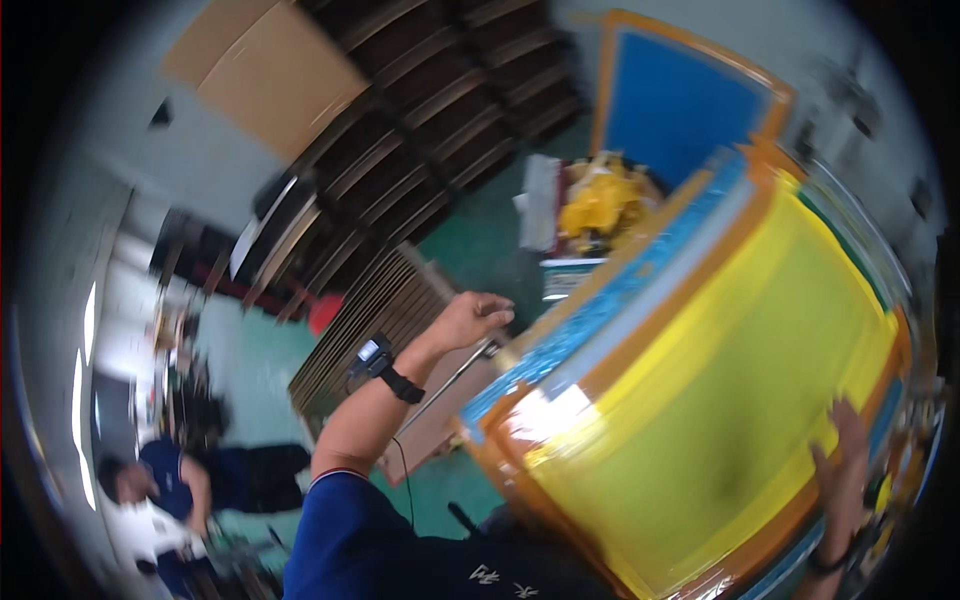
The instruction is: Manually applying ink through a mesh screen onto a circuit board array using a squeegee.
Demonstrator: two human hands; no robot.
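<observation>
A large framed screen with yellow mesh (720,370) and shiny orange-brown tape around its border stands tilted in front of me. My left hand (475,320) is off the screen's left side, near the end of a thin metal rod (455,380). Its fingers are loosely bent and nothing shows in them. On the other side, my right hand (845,455) has its fingers spread beside the screen's right border. Blur hides whether it touches the border. A black strap with a small device (375,352) circles my left wrist.
Behind the screen stand a blue panel in an orange frame (690,105) and a pile with yellow crumpled material (605,205). A slatted wooden rack (370,310) stands left, below dark shelves (430,90). Another person (215,480) is at far left.
</observation>
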